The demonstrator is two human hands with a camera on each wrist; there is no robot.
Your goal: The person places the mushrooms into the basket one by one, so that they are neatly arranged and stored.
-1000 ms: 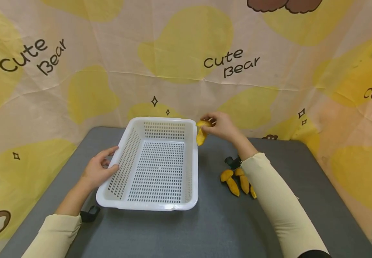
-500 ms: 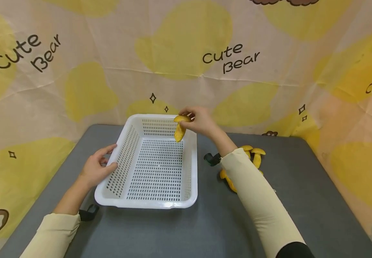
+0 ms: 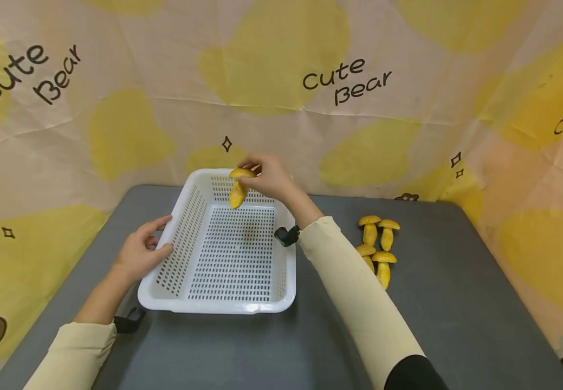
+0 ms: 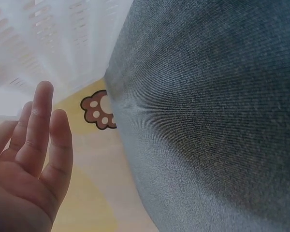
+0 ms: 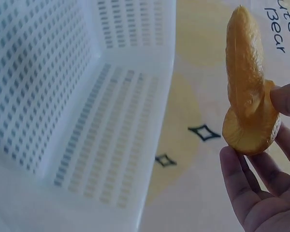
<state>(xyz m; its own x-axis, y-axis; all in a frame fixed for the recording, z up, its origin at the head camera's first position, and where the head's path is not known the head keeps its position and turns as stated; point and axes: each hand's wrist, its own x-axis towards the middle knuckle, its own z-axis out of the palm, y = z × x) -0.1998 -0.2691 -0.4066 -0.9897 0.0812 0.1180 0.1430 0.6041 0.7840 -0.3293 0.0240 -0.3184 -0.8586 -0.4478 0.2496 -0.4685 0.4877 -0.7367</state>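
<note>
My right hand pinches a yellow mushroom by its cap, above the far part of a white plastic basket. The mushroom's stem hangs down in the head view. In the right wrist view, thumb and fingers hold the cap of this mushroom, beside the basket wall. My left hand holds the basket's left rim, its thumb over the rim and other fingers outside. The left wrist view shows several of that hand's fingers loosely bent; its contact with the rim is not clear there.
Several yellow mushrooms lie on the grey table right of the basket. A patterned cloth hangs behind the table. A dark wrist camera on the right wrist overlaps the basket's right rim in the head view.
My right hand has carried the mushroom leftward from outside the basket's right rim to above its inside. The mushrooms on the table have come into fuller view. The left hand stays at the rim.
</note>
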